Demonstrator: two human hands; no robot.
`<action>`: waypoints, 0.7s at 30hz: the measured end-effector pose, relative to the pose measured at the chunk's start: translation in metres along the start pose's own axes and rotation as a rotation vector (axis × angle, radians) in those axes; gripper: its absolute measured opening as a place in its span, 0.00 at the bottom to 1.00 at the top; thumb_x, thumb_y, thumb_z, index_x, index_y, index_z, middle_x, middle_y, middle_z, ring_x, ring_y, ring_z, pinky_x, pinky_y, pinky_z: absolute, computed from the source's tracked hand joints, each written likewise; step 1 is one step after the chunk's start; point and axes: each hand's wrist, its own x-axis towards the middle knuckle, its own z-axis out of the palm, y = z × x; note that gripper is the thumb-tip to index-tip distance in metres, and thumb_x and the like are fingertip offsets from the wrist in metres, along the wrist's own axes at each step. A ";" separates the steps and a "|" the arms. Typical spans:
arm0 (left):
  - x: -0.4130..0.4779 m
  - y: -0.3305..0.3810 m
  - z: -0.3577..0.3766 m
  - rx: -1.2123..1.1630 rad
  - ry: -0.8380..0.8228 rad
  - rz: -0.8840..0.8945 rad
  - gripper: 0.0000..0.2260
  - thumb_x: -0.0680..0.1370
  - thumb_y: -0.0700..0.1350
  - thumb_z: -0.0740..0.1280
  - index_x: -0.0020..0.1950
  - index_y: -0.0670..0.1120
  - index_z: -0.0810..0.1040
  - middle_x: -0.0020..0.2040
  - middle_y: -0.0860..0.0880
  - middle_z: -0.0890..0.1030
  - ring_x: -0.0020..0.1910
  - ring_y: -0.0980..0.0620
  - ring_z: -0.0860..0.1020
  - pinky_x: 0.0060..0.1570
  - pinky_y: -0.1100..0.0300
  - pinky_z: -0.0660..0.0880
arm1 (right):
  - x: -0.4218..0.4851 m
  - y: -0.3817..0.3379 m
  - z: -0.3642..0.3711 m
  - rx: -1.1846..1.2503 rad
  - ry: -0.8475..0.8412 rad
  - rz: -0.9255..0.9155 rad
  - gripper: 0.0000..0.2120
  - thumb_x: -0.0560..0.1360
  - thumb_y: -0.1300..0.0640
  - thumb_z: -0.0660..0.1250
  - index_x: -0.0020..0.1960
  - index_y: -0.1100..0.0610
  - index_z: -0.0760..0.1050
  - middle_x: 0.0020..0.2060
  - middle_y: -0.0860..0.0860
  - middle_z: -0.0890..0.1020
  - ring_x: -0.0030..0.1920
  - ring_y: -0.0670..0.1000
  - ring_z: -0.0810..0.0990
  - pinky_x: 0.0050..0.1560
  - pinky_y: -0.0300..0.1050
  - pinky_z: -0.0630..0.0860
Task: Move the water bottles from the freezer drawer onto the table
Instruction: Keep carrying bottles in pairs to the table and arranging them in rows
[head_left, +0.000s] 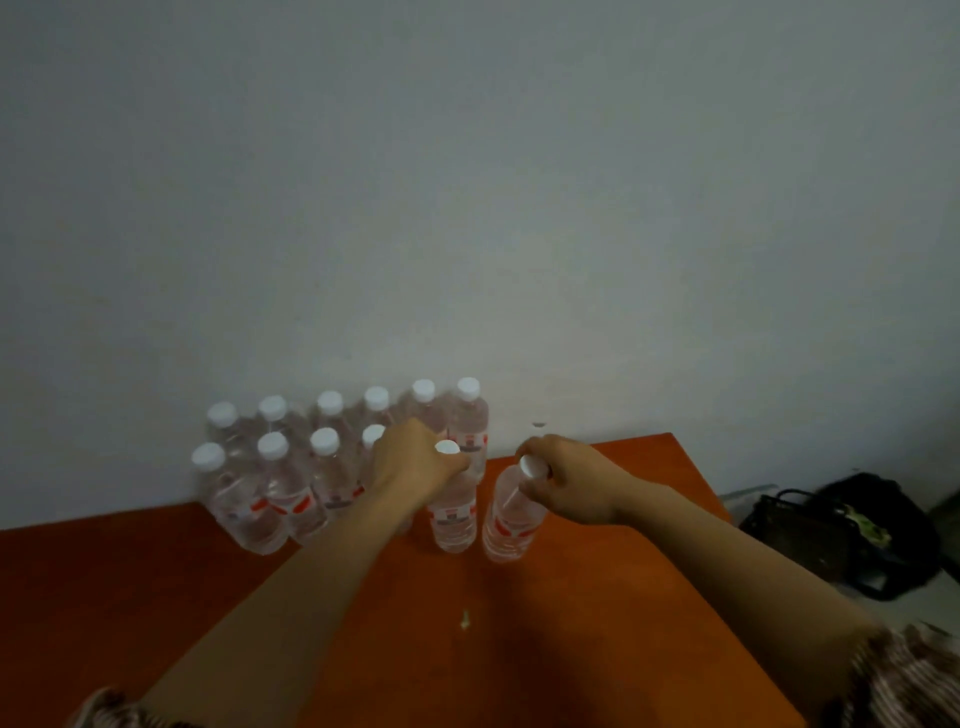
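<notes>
Setting two more bottles down is what I judge I'm doing now. My left hand is clenched around the neck of one bottle, just under its white cap, and my right hand grips the neck of a second bottle just beside it. The left one looks upright with its base on or very close to the orange tabletop. The right one leans a little, so I can't tell whether it has fully landed.

Behind them, against the wall, a group of bottles already stands in two rows. I count about ten white caps there, though my left hand hides part of the front row, so the count is rough. With the two in my fingers, roughly a dozen are out.

The freezer drawer isn't in view, so I can't say how many are left inside. My guess is that the job is well advanced, possibly near its end. Off the right edge of the tabletop sits a dark bag, which plays no part.
</notes>
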 end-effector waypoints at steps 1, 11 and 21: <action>0.008 -0.006 -0.001 0.012 0.002 -0.001 0.17 0.71 0.50 0.71 0.26 0.46 0.69 0.24 0.51 0.71 0.24 0.56 0.69 0.24 0.63 0.59 | 0.012 -0.002 0.003 -0.003 -0.012 -0.001 0.16 0.76 0.51 0.63 0.62 0.54 0.71 0.57 0.54 0.76 0.53 0.53 0.75 0.47 0.42 0.68; 0.061 -0.035 0.012 0.047 -0.025 -0.017 0.13 0.69 0.46 0.69 0.26 0.46 0.70 0.25 0.50 0.73 0.24 0.54 0.71 0.23 0.63 0.61 | 0.087 -0.009 0.024 -0.076 -0.139 -0.053 0.17 0.76 0.55 0.62 0.64 0.57 0.69 0.58 0.59 0.74 0.57 0.59 0.73 0.52 0.47 0.68; 0.085 -0.040 0.029 0.092 0.001 -0.018 0.13 0.69 0.46 0.69 0.26 0.48 0.71 0.23 0.52 0.72 0.23 0.57 0.70 0.22 0.64 0.59 | 0.115 0.000 0.024 -0.100 -0.108 -0.092 0.17 0.76 0.55 0.62 0.64 0.57 0.69 0.58 0.59 0.75 0.56 0.59 0.74 0.48 0.44 0.65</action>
